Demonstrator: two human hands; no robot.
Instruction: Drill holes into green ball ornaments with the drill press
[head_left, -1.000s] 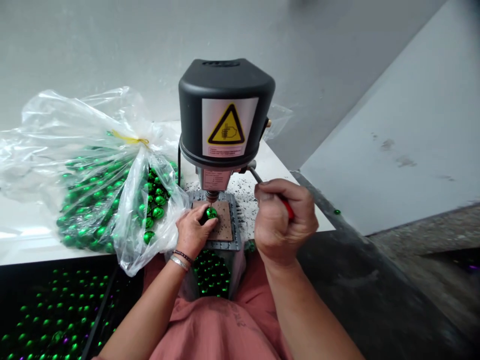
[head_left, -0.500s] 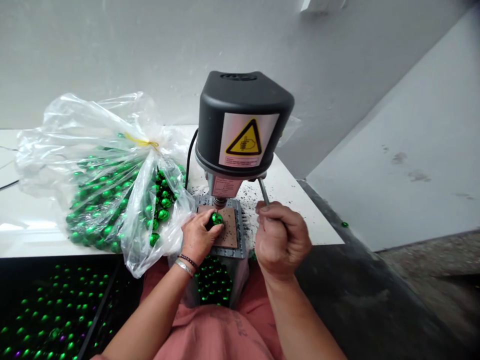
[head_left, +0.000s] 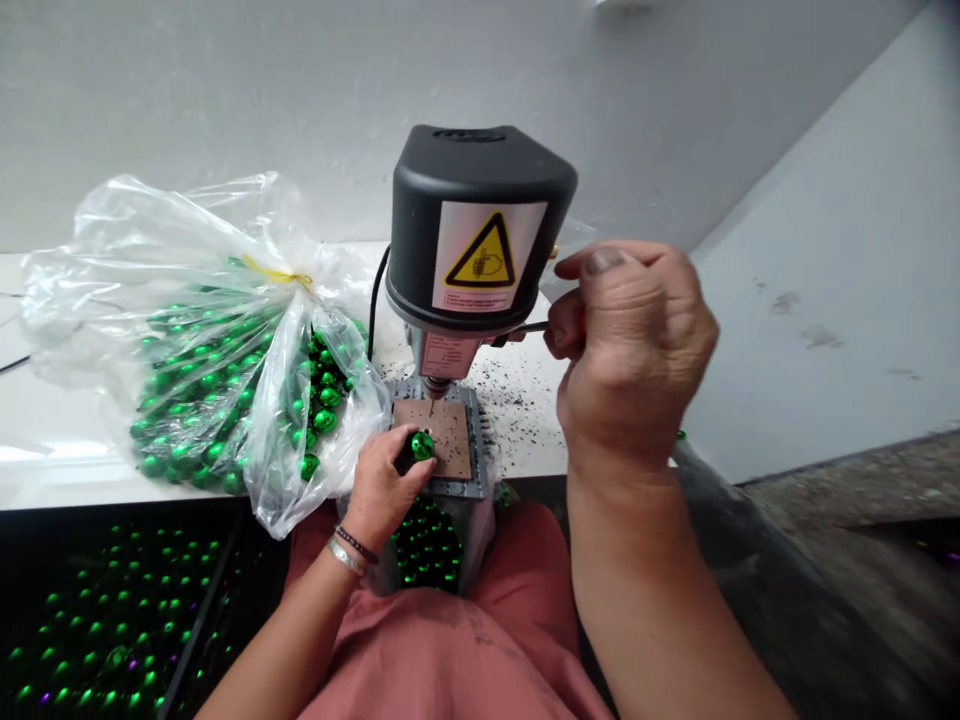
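Between the thumb and fingers of my left hand (head_left: 386, 475) is a shiny green ball (head_left: 422, 446), held over the front part of a brown board (head_left: 453, 440). The board lies on the grey base of a drill press (head_left: 480, 220) with a black motor cover and a yellow warning sign. Above the board, behind the ball, the thin drill bit (head_left: 433, 406) points down, apart from the ball. My right hand (head_left: 637, 330) is closed round the feed lever (head_left: 534, 328) at the press's right side; its grip end is mostly hidden by the fingers.
A clear plastic bag (head_left: 187, 230) of green balls, tied with yellow string, lies on the white table (head_left: 45, 480) at left. More green balls (head_left: 427, 550) sit below the base, and others in a dark bin (head_left: 97, 620). Dark shavings lie around the base.
My right hand has swung the lever upward and the drill bit now shows clear of the ball. My left hand has drawn the ball toward me, off the spot beneath the bit.
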